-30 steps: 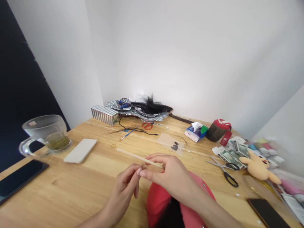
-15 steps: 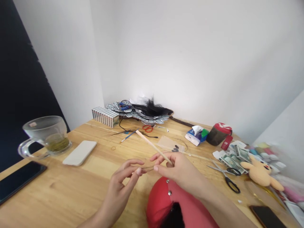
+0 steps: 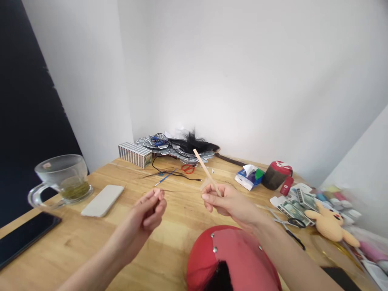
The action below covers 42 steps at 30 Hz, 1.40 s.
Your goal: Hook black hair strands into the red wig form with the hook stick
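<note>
My left hand (image 3: 145, 214) is closed, its thumb and fingers pinching one end of a thin dark strand (image 3: 182, 191). The strand runs taut across to my right hand (image 3: 222, 200), whose fingers are closed around a slim pale stick (image 3: 203, 165) that slants up to the left. The strand's kind is too fine to make out. Below the hands sits a rounded red form (image 3: 198, 252) with a pink covering (image 3: 239, 254) held by silver pin heads. A tuft of black hair (image 3: 221, 277) rises from it near the bottom edge.
Left on the wooden table: a glass cup (image 3: 62, 176), white slab (image 3: 103, 201) and dark phone (image 3: 27, 238). Behind lie red-handled scissors (image 3: 188, 169), a cable and black hair (image 3: 194, 143). At right are a tissue pack (image 3: 248, 178), black-handled scissors (image 3: 294, 234) and a plush toy (image 3: 329, 224).
My hands have moved apart and slightly up, drawing the strand out between them. The stick has shifted right and stands steeper. My left fingers have curled in.
</note>
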### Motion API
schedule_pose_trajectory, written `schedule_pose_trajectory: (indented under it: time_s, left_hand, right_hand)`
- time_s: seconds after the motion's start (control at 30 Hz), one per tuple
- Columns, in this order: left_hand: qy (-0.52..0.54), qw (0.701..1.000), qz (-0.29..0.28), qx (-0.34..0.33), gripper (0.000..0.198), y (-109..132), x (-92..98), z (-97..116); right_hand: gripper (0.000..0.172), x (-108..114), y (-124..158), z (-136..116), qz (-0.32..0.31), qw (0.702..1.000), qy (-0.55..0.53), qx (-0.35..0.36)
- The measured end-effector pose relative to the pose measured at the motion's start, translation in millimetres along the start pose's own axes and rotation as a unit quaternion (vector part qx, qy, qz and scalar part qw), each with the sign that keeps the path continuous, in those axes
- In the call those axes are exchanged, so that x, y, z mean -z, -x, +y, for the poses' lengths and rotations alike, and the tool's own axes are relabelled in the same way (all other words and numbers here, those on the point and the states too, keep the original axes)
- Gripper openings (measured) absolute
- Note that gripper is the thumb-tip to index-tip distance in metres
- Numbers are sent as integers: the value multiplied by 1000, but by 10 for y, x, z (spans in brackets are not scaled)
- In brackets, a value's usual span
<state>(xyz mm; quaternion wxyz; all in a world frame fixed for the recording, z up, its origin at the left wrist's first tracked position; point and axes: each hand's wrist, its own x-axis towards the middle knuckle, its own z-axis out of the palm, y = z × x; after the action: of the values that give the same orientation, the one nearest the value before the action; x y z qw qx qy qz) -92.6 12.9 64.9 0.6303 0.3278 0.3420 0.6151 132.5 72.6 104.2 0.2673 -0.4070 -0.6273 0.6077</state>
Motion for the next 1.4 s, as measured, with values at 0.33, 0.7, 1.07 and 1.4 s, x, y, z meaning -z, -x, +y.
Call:
schedule_pose_trajectory:
  time_s: [0.33,0.7,1.07,1.4]
  left_hand:
    - [120,971,114,-175,49,-495,124,910]
    - [19,999,-38,-31,20,-724,-490,185]
    - [-66,978,-175,93,23,-608,-539,-151]
    - [-216,952,-205,73,39,-696,-479,-37]
  right_hand:
    - [22,408,-146,183,151,978,146,11]
    - [19,-78,-134,-199,126,971,184,92]
    - [19,-115,-106,-228,264,939,181,122]
    - [34,376,-46,159,218,950,223,-15]
